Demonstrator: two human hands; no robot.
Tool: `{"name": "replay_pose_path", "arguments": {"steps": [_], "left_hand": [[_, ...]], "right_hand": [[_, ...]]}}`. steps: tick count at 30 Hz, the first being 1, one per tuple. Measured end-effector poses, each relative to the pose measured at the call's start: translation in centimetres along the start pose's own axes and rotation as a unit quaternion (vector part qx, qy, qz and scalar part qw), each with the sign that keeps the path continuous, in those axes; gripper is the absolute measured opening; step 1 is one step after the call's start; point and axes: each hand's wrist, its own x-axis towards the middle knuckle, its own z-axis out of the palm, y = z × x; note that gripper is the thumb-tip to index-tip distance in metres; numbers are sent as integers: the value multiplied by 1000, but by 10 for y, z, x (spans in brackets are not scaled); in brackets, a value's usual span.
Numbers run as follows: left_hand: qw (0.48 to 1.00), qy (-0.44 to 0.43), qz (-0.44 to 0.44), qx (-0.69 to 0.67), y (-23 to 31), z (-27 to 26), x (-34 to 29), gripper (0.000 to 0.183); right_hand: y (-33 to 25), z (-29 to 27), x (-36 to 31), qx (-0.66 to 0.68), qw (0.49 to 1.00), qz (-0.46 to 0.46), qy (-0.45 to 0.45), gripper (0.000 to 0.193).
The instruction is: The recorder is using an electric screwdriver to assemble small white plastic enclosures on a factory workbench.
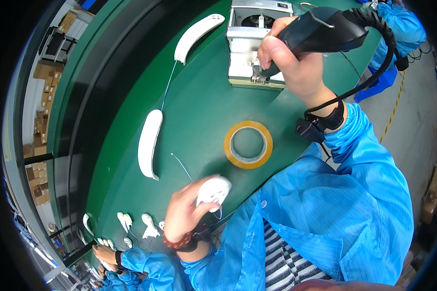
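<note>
My right hand (pixel 301 72) is wrapped around a black electric screwdriver (pixel 320 31) with a wire hanging loop and a thick cord. Its tip points down at the front of a white-and-metal screw feeder (pixel 257 43). My left hand (pixel 184 208), slightly blurred, grips a small rounded white plastic housing (pixel 214 190), its fingers closed about the edge. A thin wire (pixel 181 166) lies on the bench just beyond this hand. Between my hands a roll of yellowish tape (pixel 249 163) lies flat. Two curved white plastic pieces (pixel 148 145) joined by a thin blue wire lie farther left.
The green bench (pixel 199 116) carries several small white parts with wires (pixel 149 225) at the lower left. A co-worker's hand (pixel 107 256) works beside them. Another person in blue (pixel 398 26) is at the upper right. A dark conveyor-like strip (pixel 90 102) runs along the left.
</note>
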Motion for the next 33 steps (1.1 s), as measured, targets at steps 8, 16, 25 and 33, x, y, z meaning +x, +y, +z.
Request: {"name": "replay_pose_path", "arguments": {"steps": [8,16,25,33], "left_hand": [[955,62,37,288,22,38,55,44],[935,168,68,304,14,44,80,42],[841,395,-114,353,-116,-50,90,52],[799,580,-8,-156,-103,-52,35,36]], "right_hand": [[-2,5,-2,4,1000,3,11,9],[-4,7,0,12,1000,5,8,6],[-6,9,2,-124,991,34,-48,7],[-9,3,2,-54,998,31,-31,8]]}}
